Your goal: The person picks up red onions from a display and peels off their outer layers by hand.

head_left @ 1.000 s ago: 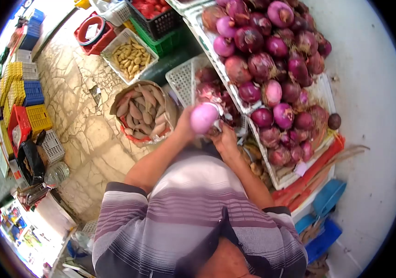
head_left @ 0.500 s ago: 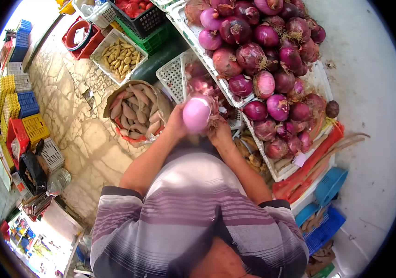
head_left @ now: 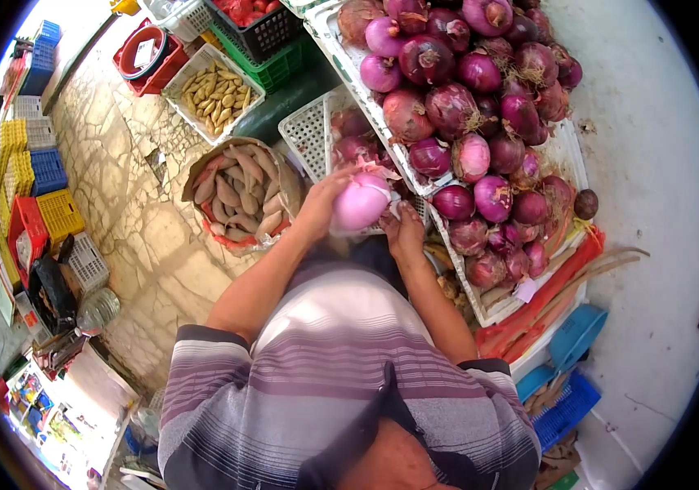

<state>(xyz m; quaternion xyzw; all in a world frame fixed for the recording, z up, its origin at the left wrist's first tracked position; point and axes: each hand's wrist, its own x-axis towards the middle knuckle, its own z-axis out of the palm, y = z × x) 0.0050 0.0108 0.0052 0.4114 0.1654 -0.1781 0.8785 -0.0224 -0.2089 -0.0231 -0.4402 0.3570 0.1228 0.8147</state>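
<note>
A large red onion (head_left: 361, 202), smooth and pale purple over most of its surface, is held in front of my waist. My left hand (head_left: 325, 202) wraps around its left side. Loose papery skin stands up along the onion's top edge. At the onion's right side my right hand (head_left: 403, 231) has its fingers pinched together on a whitish bit of skin. Under the hands, a white perforated crate (head_left: 306, 140) holds more red onions (head_left: 355, 149) and loose skins, partly hidden by the held onion and my hands.
A white tray (head_left: 382, 131) heaped with red onions (head_left: 451, 110) stands front right. A sack of sweet potatoes (head_left: 239, 196) sits left of the crate, with a box of small yellowish roots (head_left: 214, 96) beyond. Blue baskets (head_left: 576, 335) and a red mesh bag (head_left: 541, 298) lie at right.
The onion has turned in my left hand and shifted slightly right, its skin now peeled up at the top. My right hand has moved a little to the right, pinching skin.
</note>
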